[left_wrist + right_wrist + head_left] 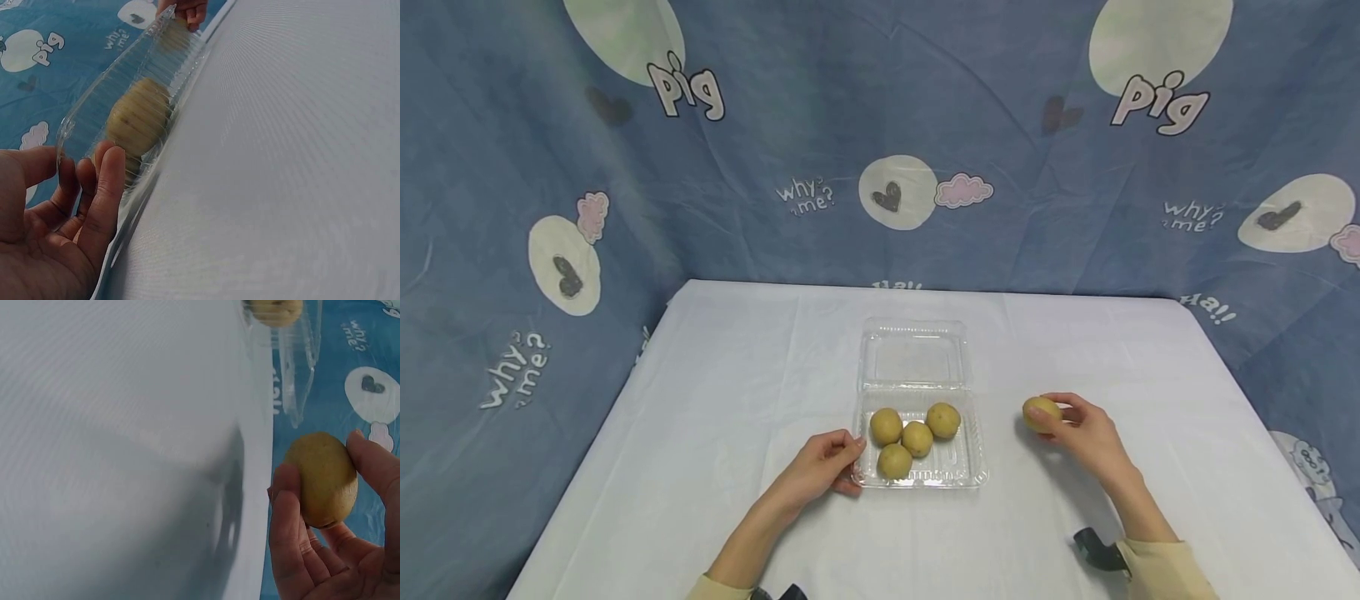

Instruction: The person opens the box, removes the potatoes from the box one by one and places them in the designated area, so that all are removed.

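Note:
A clear plastic clamshell box (pixel 955 462) lies with its lid (pixel 914 354) folded back on the white table. Several small yellow potatoes (pixel 895 461) sit inside its base, mostly toward the left and middle. My left hand (pixel 827 464) pinches the box's left rim between thumb and fingers; the left wrist view shows the thumb (pixel 40 164) against the rim's edge. To the right of the box, my right hand (pixel 1086 433) holds another potato (pixel 322 480) between thumb and fingertips, above the table with a shadow beneath it.
A white cloth (pixel 730 367) covers the table. Behind and beside it hangs a blue printed curtain (pixel 820 108). Dark wrist mounts (pixel 1099 550) show near both sleeves at the front.

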`<state>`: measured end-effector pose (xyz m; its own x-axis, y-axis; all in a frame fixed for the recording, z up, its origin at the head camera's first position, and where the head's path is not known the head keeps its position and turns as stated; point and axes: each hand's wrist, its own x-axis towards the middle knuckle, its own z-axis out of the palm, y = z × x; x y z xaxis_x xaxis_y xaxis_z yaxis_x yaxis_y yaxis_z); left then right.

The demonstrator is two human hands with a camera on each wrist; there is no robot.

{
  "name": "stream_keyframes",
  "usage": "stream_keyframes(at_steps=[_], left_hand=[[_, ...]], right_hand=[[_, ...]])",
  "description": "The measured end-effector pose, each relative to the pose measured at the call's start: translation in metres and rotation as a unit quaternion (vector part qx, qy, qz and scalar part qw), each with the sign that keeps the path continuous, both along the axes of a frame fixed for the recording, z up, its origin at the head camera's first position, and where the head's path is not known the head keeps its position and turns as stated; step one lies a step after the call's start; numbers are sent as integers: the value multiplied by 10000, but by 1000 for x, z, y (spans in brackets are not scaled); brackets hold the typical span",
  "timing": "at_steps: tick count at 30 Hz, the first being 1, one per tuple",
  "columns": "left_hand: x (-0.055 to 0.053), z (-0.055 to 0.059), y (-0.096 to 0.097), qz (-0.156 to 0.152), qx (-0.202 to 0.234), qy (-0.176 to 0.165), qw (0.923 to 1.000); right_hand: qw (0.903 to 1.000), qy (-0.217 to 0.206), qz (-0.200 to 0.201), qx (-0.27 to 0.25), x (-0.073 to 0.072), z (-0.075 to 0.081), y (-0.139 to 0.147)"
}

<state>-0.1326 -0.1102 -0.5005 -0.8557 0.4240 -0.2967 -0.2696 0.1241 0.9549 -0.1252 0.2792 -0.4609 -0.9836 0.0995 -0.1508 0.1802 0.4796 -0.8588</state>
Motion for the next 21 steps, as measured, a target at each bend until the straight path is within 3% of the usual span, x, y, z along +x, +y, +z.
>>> stream_keyframes(at_steps=[11, 21], left_hand=[[-1, -1, -1, -39, 65, -1, 10000], [-1, -2, -1, -52, 126, 42, 9999]], right_hand=[[9945, -42, -131, 1040, 2, -6, 8], [9928, 4, -82, 1191, 4, -11, 9]])
